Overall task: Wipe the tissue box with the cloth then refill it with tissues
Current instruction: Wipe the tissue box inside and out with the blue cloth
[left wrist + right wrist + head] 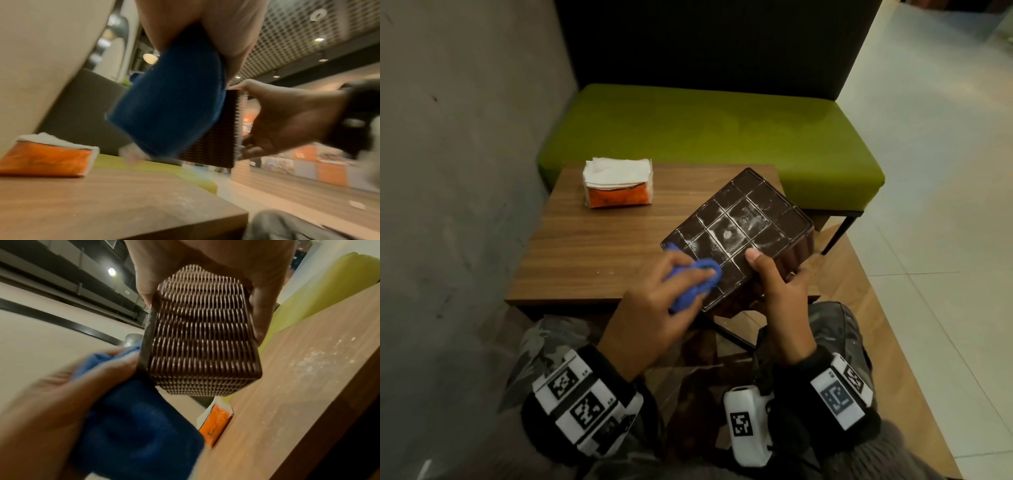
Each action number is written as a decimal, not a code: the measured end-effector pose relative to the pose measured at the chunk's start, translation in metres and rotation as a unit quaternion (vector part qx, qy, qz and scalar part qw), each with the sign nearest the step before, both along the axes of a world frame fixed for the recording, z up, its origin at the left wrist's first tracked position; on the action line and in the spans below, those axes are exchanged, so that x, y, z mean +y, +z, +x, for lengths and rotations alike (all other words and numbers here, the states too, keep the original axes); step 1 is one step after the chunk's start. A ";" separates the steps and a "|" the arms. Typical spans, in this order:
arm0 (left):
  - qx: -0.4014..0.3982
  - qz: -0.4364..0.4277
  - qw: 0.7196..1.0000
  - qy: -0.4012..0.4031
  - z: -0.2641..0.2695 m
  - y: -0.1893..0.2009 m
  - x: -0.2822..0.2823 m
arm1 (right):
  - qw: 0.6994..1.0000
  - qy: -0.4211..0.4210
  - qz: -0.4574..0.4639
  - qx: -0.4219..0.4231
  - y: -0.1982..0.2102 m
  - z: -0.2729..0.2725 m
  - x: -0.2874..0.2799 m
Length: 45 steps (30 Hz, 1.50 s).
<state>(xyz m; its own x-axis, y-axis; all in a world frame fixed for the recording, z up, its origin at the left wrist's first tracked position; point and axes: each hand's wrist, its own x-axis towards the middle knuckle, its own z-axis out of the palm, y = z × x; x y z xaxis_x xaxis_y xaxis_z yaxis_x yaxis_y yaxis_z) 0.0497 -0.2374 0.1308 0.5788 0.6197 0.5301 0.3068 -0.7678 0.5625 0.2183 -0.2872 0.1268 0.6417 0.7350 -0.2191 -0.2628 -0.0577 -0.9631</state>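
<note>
My right hand (784, 294) grips the brown woven tissue box (739, 233) at its near edge, thumb on the gridded underside, which faces up and tilts above the wooden table (592, 253). My left hand (654, 308) curls around the bunched blue cloth (698, 277) and presses it against that dusty underside. The orange pack of tissues (618, 185) lies at the table's far left, well apart from the box.

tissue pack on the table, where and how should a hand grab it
Grip the tissue pack across its two long sides, coming from above. It lies flat on the table, apart from everything, with loose white tissues at its open top, so pinch low on the orange wrapper.
</note>
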 end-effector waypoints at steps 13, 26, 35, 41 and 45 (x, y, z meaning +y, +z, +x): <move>-0.025 -0.016 1.000 -0.002 0.010 0.013 -0.001 | 1.000 0.018 0.016 -0.020 0.003 -0.003 -0.003; 0.003 -0.037 0.999 -0.014 0.001 0.024 -0.002 | 0.998 0.029 0.034 -0.034 0.005 -0.007 -0.009; -0.007 -0.033 0.999 0.001 -0.012 0.017 -0.001 | 0.999 0.004 0.035 -0.029 0.009 -0.008 -0.011; 0.060 0.021 0.997 -0.041 -0.006 0.014 -0.020 | 0.999 -0.021 0.028 -0.022 0.011 -0.006 -0.009; 0.007 -0.032 0.999 0.015 -0.008 0.016 -0.004 | 1.000 -0.007 0.022 -0.014 0.006 -0.007 -0.012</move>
<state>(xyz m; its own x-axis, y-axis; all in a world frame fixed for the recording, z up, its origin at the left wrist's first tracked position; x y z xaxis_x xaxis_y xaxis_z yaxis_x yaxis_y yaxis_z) 0.0419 -0.2418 0.1463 0.5674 0.6684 0.4810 0.3370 -0.7215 0.6049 0.2112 -0.2996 0.1324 0.6565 0.7350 -0.1696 -0.2370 -0.0125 -0.9714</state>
